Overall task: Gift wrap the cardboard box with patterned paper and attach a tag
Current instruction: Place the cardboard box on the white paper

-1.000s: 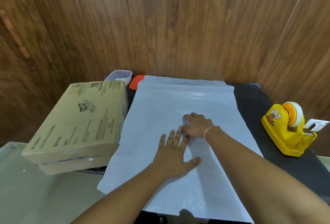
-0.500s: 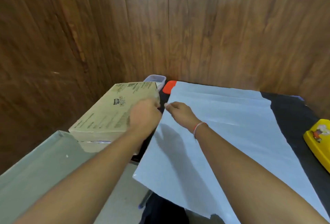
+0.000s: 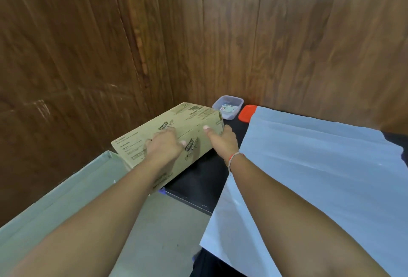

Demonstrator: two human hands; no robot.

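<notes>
The brown printed cardboard box (image 3: 189,120) lies at the left end of the black table (image 3: 198,181), by the wooden wall. My left hand (image 3: 164,144) lies over its top, fingers bent toward the left edge. Gripping the box's right end is my right hand (image 3: 220,141), thumb on top and fingers round the side. The box's near right edge looks tilted up a little off the table. The wrapping paper (image 3: 320,166) lies spread on the table to the right, pale plain side up, and neither hand touches it.
A small clear plastic tub (image 3: 228,105) with bits inside and an orange lid (image 3: 246,113) sit at the back, between box and paper. A grey-green surface (image 3: 66,201) adjoins the table on the left. Wooden walls close the back and left.
Both hands left the paper and moved left onto the cardboard box, and they now hold it. The view swung left, so the yellow tape dispenser is out of frame.
</notes>
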